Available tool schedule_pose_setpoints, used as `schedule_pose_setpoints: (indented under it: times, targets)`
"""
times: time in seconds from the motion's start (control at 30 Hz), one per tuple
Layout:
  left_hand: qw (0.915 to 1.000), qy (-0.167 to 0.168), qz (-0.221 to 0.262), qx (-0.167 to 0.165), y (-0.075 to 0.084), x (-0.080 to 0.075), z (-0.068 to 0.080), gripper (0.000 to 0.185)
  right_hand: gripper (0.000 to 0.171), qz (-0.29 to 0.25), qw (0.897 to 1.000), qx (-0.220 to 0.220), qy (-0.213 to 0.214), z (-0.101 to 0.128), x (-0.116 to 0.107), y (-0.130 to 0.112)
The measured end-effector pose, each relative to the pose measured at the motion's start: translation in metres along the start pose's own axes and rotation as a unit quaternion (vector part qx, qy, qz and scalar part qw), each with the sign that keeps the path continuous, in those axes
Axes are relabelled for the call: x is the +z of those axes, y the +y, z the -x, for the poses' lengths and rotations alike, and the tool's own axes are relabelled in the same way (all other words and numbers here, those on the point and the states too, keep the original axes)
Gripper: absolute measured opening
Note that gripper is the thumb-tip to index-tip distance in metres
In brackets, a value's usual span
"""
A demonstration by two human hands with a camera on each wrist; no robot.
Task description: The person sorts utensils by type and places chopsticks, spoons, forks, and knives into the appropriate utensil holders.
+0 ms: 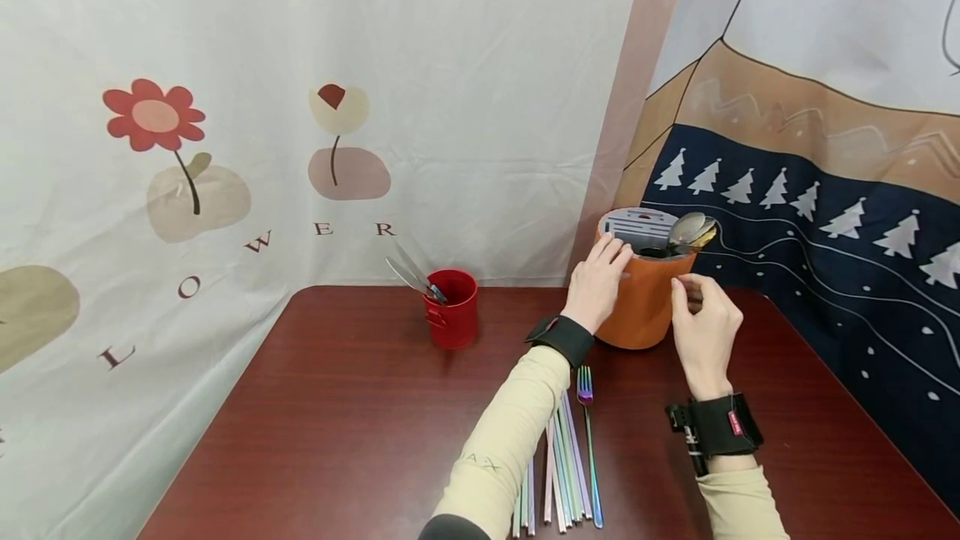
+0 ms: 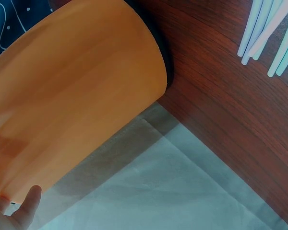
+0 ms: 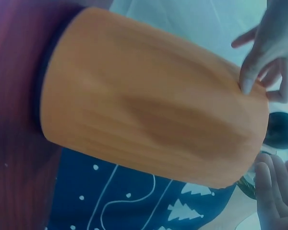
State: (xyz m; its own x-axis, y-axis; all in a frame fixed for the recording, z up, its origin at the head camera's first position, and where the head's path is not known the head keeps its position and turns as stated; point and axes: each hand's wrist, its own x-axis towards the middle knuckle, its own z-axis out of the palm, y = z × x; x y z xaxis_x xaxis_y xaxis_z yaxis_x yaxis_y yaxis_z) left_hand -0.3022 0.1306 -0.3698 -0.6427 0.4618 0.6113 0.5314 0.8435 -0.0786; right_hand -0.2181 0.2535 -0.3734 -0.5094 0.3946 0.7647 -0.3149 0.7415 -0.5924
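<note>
An orange utensil holder (image 1: 637, 307) with a grey slotted top stands at the table's back right. Spoons (image 1: 687, 230) lean out of its right side, one silver and one gold-coloured. My left hand (image 1: 597, 282) grips the holder's rim at the left, thumb against the outer wall and fingers over the edge. Beside the holder's right side is my right hand (image 1: 705, 327), its fingers loosely bent near the rim. I see nothing held in it; in the right wrist view its fingers (image 3: 268, 187) lie close to the rim, and whether they touch it I cannot tell.
A red cup (image 1: 453, 315) with silver cutlery (image 1: 416, 273) leaning in it stands at the back left. Several pastel chopsticks (image 1: 570, 473) lie at the front, partly under my left forearm. An iridescent fork (image 1: 590, 440) lies beside them. Printed cloth (image 1: 480, 107) hangs behind the table.
</note>
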Motion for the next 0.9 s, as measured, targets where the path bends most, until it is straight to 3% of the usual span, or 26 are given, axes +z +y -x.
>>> schedule_pose_setpoints:
  times: [0.33,0.63,0.77,0.9]
  targets:
    - [1.0,0.001,-0.004,0.001,0.001,0.002,0.0,0.038,0.015,0.049,0.997,-0.006,-0.065,0.025,-0.001,0.002]
    - [1.0,0.006,-0.004,0.002,0.001,0.003,-0.001,0.038,0.015,0.099,0.981,0.001,-0.164,0.037,-0.005,0.003]
    - [1.0,0.002,-0.004,0.001,0.001,0.002,-0.001,0.038,0.017,0.132,0.956,0.006,-0.26,0.038,-0.006,0.003]
    - [1.0,-0.004,-0.005,-0.002,0.0,0.001,-0.001,0.038,0.017,0.161,0.91,0.022,-0.382,0.041,-0.003,0.002]
